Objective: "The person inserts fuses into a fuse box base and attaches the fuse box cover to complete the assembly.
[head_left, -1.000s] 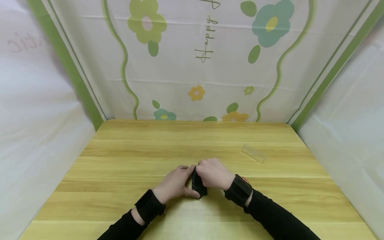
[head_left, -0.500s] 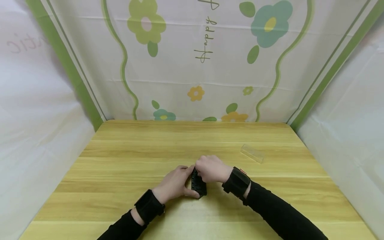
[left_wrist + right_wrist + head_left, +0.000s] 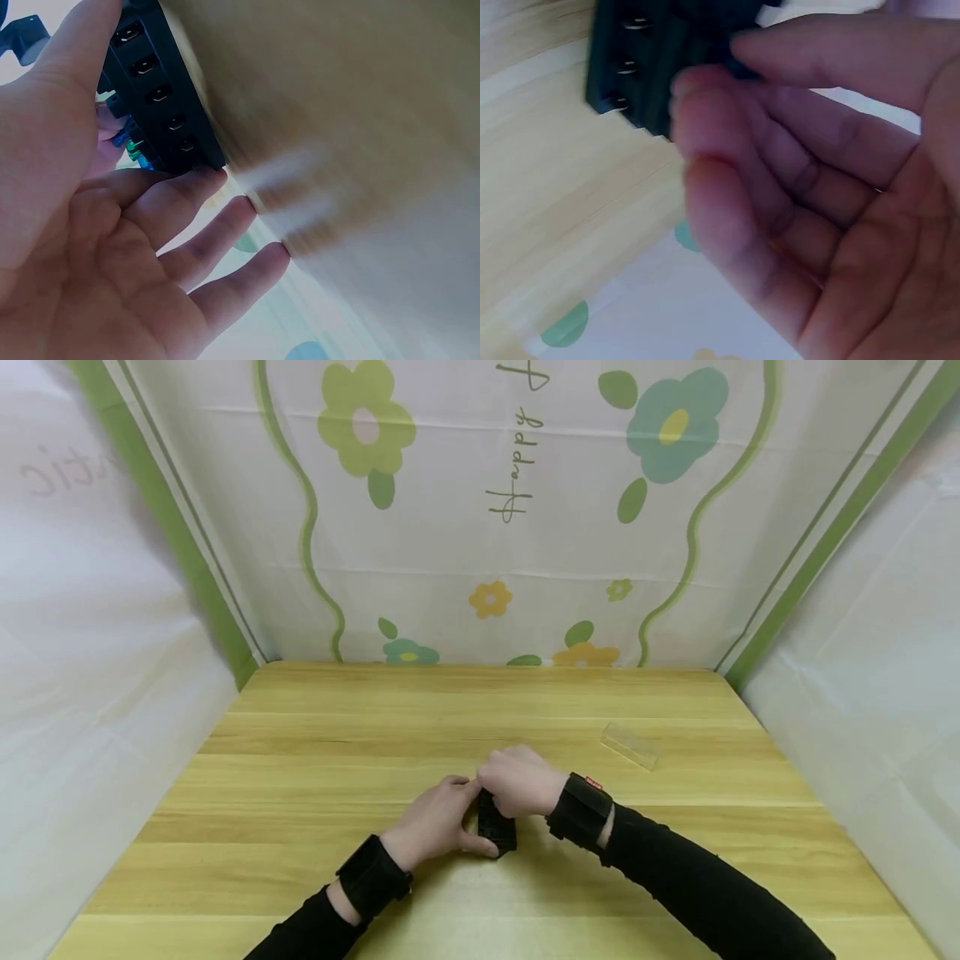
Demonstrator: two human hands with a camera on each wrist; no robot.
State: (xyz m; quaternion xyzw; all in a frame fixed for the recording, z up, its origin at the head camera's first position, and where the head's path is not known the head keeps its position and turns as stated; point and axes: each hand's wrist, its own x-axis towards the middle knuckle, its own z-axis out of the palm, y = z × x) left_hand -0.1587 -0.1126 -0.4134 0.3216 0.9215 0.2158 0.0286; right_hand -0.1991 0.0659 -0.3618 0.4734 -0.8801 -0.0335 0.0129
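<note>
"Happy" lettering (image 3: 514,467) runs sideways up the far flowered curtain (image 3: 435,518); at a wooden table (image 3: 352,714), left hand (image 3: 433,823) grips 1 black block (image 3: 501,828), right hand (image 3: 522,782) pinches its far end.

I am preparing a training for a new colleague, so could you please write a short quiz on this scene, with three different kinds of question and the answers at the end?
1. True or false: the left hand holds the black block.

2. Seen by the person, where is the clear plastic piece?
A) Left of both hands
B) Between the hands
C) Farther away and to the right of the right hand

3. Fill in: the left wrist view shows a row of small ____ along one side of the black block.

Key:
1. True
2. C
3. openings
</note>
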